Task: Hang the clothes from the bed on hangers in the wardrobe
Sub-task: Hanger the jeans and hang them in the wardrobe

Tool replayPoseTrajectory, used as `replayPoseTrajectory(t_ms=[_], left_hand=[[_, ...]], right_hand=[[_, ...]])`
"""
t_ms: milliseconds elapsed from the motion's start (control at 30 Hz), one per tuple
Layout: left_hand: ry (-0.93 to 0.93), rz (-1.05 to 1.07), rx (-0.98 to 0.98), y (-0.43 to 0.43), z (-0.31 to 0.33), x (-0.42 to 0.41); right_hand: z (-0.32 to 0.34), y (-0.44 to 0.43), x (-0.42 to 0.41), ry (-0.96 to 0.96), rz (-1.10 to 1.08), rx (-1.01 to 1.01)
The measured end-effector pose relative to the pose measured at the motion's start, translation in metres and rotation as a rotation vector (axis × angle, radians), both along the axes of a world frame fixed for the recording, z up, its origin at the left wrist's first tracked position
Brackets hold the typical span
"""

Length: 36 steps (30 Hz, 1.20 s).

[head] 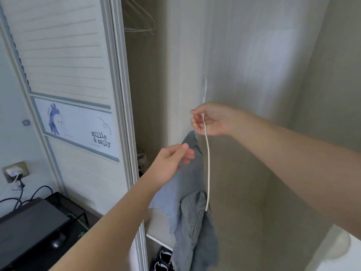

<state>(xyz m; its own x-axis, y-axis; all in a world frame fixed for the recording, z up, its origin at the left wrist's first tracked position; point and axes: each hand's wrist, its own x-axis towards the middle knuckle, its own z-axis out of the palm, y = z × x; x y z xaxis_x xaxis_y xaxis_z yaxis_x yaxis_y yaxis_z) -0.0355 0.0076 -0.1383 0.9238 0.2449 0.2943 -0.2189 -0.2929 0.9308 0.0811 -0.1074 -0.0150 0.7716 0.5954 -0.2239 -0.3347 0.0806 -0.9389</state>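
A grey-blue shirt [192, 202] hangs down in front of the open wardrobe, draped partly over a thin white hanger [208, 163]. My right hand [212, 119] pinches the hanger just below its hook, which points up. My left hand [172, 165] grips the shirt's collar area, a little below and left of the right hand. The hanger's lower end disappears into the fabric. Several bare white hangers [140, 20] hang on the rail inside the wardrobe, top centre.
The sliding wardrobe door [78, 85] with a printed panel stands at the left. A beige wardrobe wall [254, 75] fills the right. Shoes [163, 259] lie on the wardrobe floor. A black desk [29, 227] with cables and a wall socket [15, 171] is at lower left.
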Motion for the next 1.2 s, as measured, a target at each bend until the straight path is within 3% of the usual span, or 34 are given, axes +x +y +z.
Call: replayPoseTrajectory(t_ms=[167, 300, 433, 733, 1200], left_hand=[[0.084, -0.100, -0.155, -0.001, 0.036, -0.024], [0.050, -0.030, -0.026, -0.003, 0.048, -0.033], [-0.044, 0.225, -0.031, 0.015, 0.065, -0.016], [-0.382, 0.483, 0.223, 0.070, 0.181, 0.055], [-0.521, 0.601, 0.508, 0.130, 0.335, 0.142]], right_hand=[[0.013, 0.013, 0.007, -0.074, 0.046, 0.021], [0.025, 0.025, 0.023, -0.148, 0.072, 0.089], [0.045, 0.036, 0.038, -0.232, 0.093, 0.123], [0.140, 0.059, 0.078, -0.458, 0.041, 0.132], [0.284, 0.103, 0.136, -0.600, -0.080, 0.264]])
